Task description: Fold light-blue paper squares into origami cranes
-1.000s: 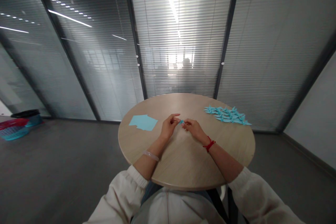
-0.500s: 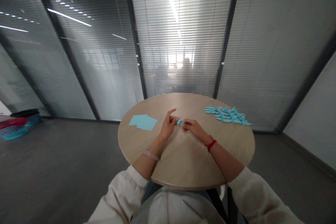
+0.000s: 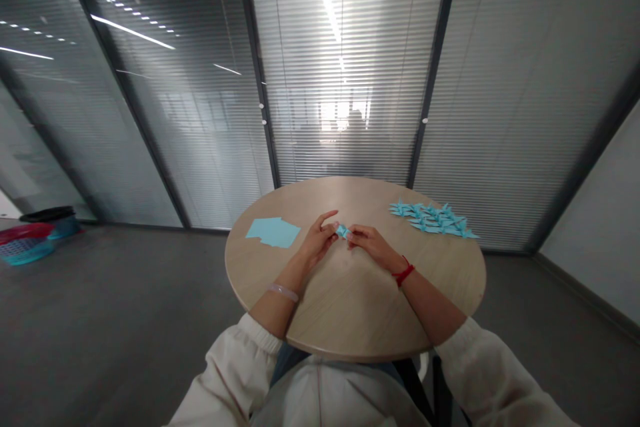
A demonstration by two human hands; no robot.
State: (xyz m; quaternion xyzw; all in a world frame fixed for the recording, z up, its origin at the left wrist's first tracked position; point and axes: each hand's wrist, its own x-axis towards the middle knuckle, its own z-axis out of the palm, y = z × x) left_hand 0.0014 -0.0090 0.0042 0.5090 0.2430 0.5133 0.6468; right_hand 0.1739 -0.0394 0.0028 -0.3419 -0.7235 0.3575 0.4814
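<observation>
Between my two hands, over the middle of the round table, is a small folded piece of light-blue paper (image 3: 342, 231). My left hand (image 3: 318, 239) pinches its left side, with the index finger raised and pointing to the right. On the other side my right hand (image 3: 369, 241) grips the paper's right end between thumb and fingers. The fingertips cover part of the folds. Flat sheets of light-blue paper (image 3: 273, 232) lie left of my left hand. Several folded blue paper cranes (image 3: 433, 219) sit in rows at the table's right.
The round wooden table (image 3: 350, 320) reaches close to my lap. Behind it stands a glass wall with blinds (image 3: 345, 67). Baskets with red and black liners (image 3: 27, 243) rest on the floor at far left.
My left hand has shifted slightly left and rolled, so more of the folded paper shows between the hands. The right hand keeps its hold, nearly still.
</observation>
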